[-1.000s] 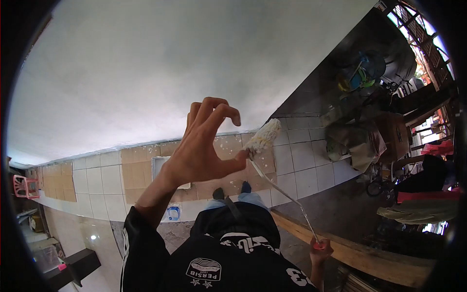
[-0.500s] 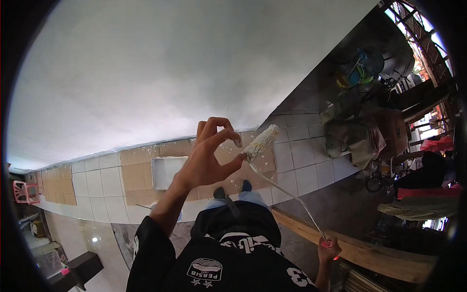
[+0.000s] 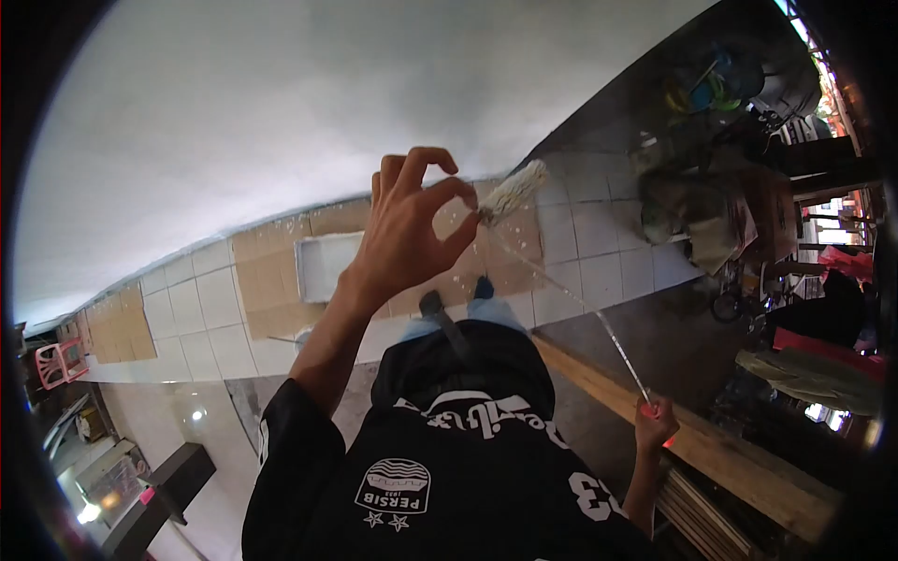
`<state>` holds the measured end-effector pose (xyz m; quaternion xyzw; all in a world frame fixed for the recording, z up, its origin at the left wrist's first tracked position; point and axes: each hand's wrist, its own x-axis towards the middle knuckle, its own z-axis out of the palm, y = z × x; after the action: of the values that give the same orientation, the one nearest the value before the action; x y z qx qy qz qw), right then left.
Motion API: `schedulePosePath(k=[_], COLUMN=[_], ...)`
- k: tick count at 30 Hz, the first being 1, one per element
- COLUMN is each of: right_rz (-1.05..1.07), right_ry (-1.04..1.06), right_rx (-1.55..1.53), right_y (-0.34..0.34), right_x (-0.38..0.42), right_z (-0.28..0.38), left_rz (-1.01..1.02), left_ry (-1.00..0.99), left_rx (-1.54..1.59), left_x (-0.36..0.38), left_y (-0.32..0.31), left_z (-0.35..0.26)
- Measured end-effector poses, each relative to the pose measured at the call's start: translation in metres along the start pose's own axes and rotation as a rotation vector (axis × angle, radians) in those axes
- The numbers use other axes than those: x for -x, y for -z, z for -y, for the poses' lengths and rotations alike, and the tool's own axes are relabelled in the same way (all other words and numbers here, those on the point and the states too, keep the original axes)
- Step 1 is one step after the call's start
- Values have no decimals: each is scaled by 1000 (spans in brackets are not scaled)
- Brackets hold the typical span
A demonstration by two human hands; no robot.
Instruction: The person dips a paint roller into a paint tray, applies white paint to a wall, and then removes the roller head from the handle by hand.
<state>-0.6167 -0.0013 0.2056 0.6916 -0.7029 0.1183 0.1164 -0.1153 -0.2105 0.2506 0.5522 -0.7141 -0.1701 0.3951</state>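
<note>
A paint roller with a shaggy, paint-coated white sleeve reaches up in front of me on a long thin metal rod. My right hand, low on the right, is wrapped round its red handle. At the sleeve's near end, the thumb and index finger of my left hand close in a pinch on its edge; the other fingers are curled. Beyond my hands rises a pale wall. On the floor below my left forearm lies a white paint tray, partly hidden by that arm.
Paint-spotted cardboard covers white floor tiles along the wall's base. A wooden beam runs beside my right hand. A pink plastic chair stands far left. Cloth-draped items and clutter fill the right side.
Both hands and the roller appear higher in view. The left thumb and index finger, apart before, have come together at the sleeve's near end. The right hand keeps its grip on the handle.
</note>
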Motion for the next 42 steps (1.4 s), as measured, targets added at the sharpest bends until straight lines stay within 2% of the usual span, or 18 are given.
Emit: schedulePosePath(k=[7,10,14,16,19,22,24,27,30,33,37,40,42], right_rz=[39,84,141,247,486,706,869,809,1246,1339,1539,1638,1667], right_ry=[40,20,9,-31,-102,-119,-129,89,-467,-577,-480,-378,-282], right_rx=[1,-15,-18,-32,-78,-144,-205,-294,-454,-753,-718,-639,-568], right_y=[-3,-2,-9,-17,-23,-36,-45,-78,-88,-136,-194,-246,-287], right_x=[-14,-18,-21,-22,-30,-37,-49,-49,-89,-97,-133,-150,-156], right_z=[-5,1,-4,-1,18,37,49,46,89,96,130,156,180], left_rz=[29,27,4,-10,-145,-140,-193,-227,-220,-225,-284,-281,-343], left_ry=[105,170,203,259,292,487,551,724,820,947,1095,1386,1360], left_rx=[9,126,65,78,114,107,197,168,146,131,46,104,91], left_x=[9,17,21,25,34,58,77,115,170,203,249,268,300], left_y=[-17,-17,-27,-38,-58,-78,-86,-98,-121,-126,-134,-127,-132], left_z=[26,32,41,51,72,109,128,150,193,203,209,197,196])
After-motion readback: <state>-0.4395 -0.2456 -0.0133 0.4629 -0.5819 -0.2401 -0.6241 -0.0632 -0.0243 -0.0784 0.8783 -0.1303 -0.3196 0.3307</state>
